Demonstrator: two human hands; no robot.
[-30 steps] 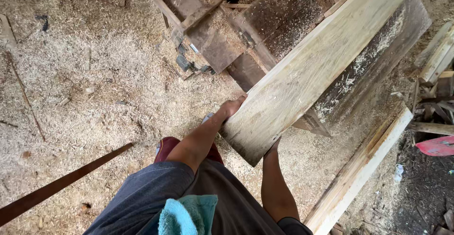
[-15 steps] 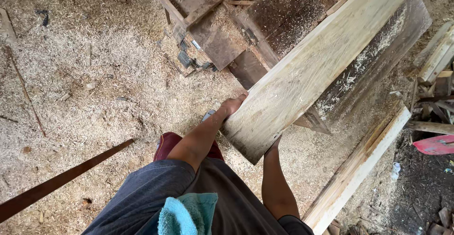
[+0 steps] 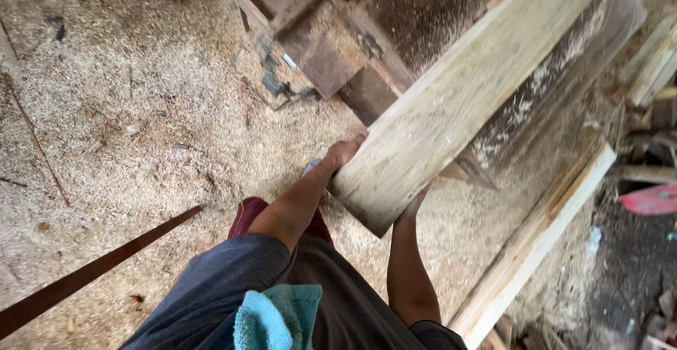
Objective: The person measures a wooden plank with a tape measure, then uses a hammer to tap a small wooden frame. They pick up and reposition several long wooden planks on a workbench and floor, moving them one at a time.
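Left hand (image 3: 343, 154) grips the near corner of the pale plank (image 3: 465, 103), right hand (image 3: 416, 203) apparently cupping its underside; plank, running toward 1 o'clock, has barely shifted over the sawdust floor (image 3: 141, 131)

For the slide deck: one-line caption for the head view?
Both hands, left hand and right hand, grip the near end of a pale plank above sawdust-covered floor.

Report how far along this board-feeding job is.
Done: thick sawdust on the floor suggests much earlier cutting. In hand: left hand and right hand grip the near end of a pale plank lying on the dusty saw bench. Left: most of the plank lies ahead; another board waits alongside.
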